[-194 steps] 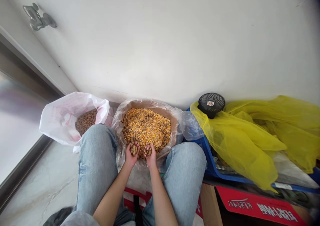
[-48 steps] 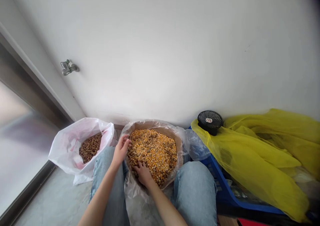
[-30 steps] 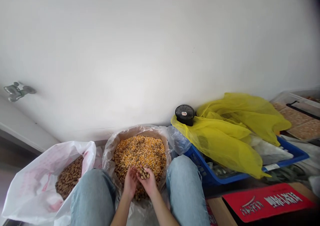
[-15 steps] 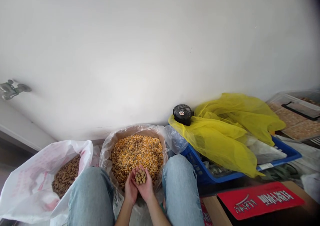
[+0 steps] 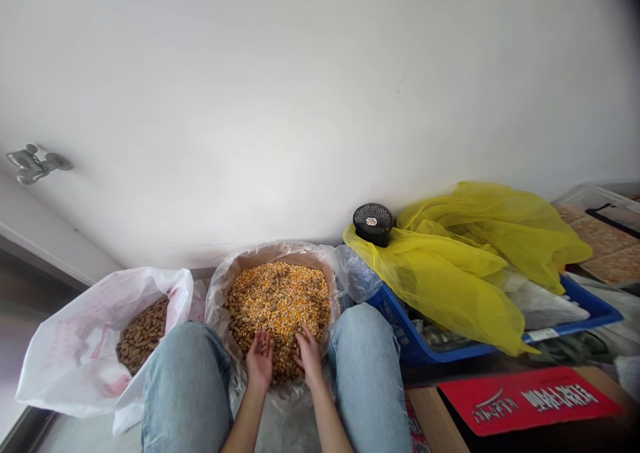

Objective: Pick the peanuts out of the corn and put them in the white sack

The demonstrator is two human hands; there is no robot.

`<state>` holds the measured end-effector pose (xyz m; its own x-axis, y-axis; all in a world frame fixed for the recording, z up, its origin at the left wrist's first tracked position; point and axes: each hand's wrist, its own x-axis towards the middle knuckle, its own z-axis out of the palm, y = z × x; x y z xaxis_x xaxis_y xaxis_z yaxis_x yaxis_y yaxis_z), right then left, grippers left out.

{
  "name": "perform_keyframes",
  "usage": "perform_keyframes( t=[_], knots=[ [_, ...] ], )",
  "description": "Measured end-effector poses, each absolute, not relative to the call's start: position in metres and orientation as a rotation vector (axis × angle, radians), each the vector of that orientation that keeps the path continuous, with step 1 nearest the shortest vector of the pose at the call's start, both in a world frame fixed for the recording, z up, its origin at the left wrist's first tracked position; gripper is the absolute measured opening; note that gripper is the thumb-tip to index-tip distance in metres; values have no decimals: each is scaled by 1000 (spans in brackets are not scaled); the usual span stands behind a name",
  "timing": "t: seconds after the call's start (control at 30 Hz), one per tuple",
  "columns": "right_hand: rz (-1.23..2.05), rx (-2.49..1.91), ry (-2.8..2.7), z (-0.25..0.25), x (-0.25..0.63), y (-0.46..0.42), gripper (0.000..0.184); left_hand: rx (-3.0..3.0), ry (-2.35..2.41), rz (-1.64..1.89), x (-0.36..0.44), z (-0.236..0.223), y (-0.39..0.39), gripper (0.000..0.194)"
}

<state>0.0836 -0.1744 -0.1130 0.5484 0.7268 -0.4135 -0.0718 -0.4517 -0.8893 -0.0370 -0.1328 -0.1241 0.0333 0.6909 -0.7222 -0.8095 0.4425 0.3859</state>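
Note:
Between my knees stands a box lined with a clear plastic bag (image 5: 219,296), full of yellow corn kernels (image 5: 287,289) mixed with brown unshelled peanuts (image 5: 293,366). My left hand (image 5: 260,359) is palm up over the near left part of the mix, its fingers stretched out. My right hand (image 5: 309,356) is over the near right part, fingers apart and close to the peanuts. A gap separates the two hands, and peanuts lie between them. Neither hand holds anything that I can make out.
To the left is a white plastic bag (image 5: 65,346) with peanuts (image 5: 143,336) inside. On the right stands a blue basket (image 5: 440,356) under yellow mesh cloth (image 5: 450,266), with a small black fan (image 5: 373,223). A red-flapped carton (image 5: 530,399) lies nearer me. A white wall (image 5: 250,106) rises behind.
My cupped hands have come apart, and the handful of peanuts they held is now out of them. The view has shifted slightly.

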Motion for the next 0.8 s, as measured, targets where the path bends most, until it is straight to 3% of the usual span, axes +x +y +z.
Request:
perform_keyframes(
  t=[0.13,0.3,0.6,0.8],
  knots=[
    [677,-1991,-1011,-107,74,-175,37,-161,950,1133,-37,-120,-134,30],
    [810,-1737,-1326,-104,48,-176,43,-124,923,1114,-34,-120,-136,24],
    [660,-2138,-1309,-132,54,-186,34,-158,990,1142,-41,-125,-136,19],
    [708,-1944,-1149,-128,52,-184,20,-161,1011,1129,-39,-126,-140,20]
  ],
)
